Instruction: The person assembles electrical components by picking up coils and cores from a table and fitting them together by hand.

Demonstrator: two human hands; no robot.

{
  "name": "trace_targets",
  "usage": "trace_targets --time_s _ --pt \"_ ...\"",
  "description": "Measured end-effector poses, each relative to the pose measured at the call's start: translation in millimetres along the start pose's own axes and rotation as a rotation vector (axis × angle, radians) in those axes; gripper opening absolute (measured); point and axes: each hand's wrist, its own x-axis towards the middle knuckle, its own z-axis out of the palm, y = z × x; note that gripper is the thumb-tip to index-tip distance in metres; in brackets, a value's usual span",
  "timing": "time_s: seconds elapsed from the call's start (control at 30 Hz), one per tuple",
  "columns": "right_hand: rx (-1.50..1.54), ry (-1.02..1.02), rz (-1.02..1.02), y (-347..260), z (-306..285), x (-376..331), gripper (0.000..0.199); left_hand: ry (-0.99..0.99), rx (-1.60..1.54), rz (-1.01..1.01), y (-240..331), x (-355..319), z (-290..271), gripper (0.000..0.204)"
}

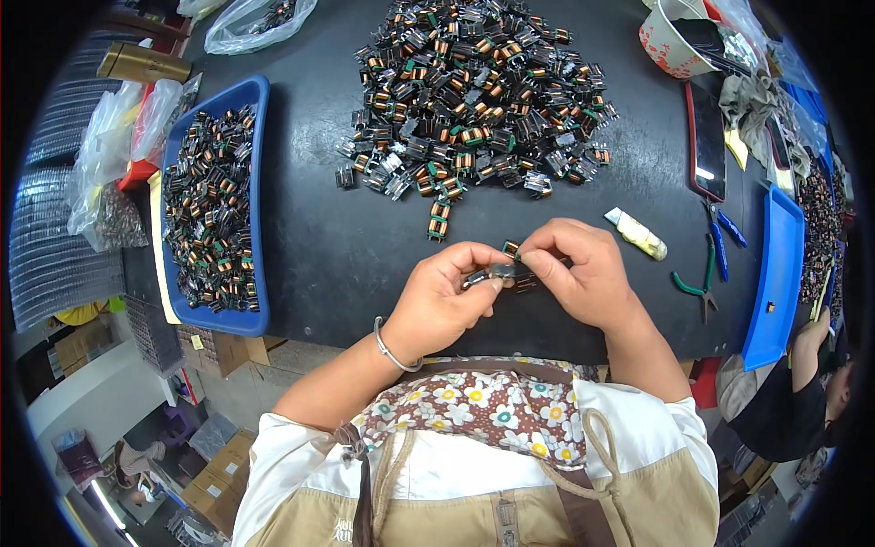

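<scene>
My left hand (pixel 442 296) and my right hand (pixel 583 273) meet over the near edge of a black table (pixel 337 237). Together they pinch a small coil component (pixel 506 271), dark with copper windings, between thumbs and fingertips. A silver bangle sits on my left wrist. A big heap of the same copper-and-green coil parts (pixel 474 91) lies on the table just beyond my hands.
A blue tray (pixel 260 182) full of coil parts stands at the left. At the right lie a small white tube (pixel 638 234), green-handled pliers (pixel 702 283), blue-handled cutters (pixel 725 232), a dark phone (pixel 706 141) and another blue tray (pixel 775 283). Another person's arm (pixel 807 351) shows at the far right.
</scene>
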Motion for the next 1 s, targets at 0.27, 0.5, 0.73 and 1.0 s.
trace_targets --time_s 0.27,0.5,0.73,1.0 --pt "-0.254 -0.284 0.048 -7.9 -17.4 -6.7 0.021 0.055 -0.022 -0.029 0.4 -2.9 -7.0 0.019" --pt "-0.315 -0.358 0.052 -8.5 -13.9 -8.9 0.018 0.035 -0.003 -0.015 -1.5 -2.7 -7.2 0.018" --pt "0.009 -0.14 -0.081 -7.8 -14.3 -7.0 0.025 -0.019 -0.043 0.019 -3.6 -2.0 -6.4 0.016" --pt "0.183 -0.164 -0.143 1.7 -3.2 -7.0 0.027 -0.227 -0.377 -0.264 0.5 1.6 -11.9 0.016"
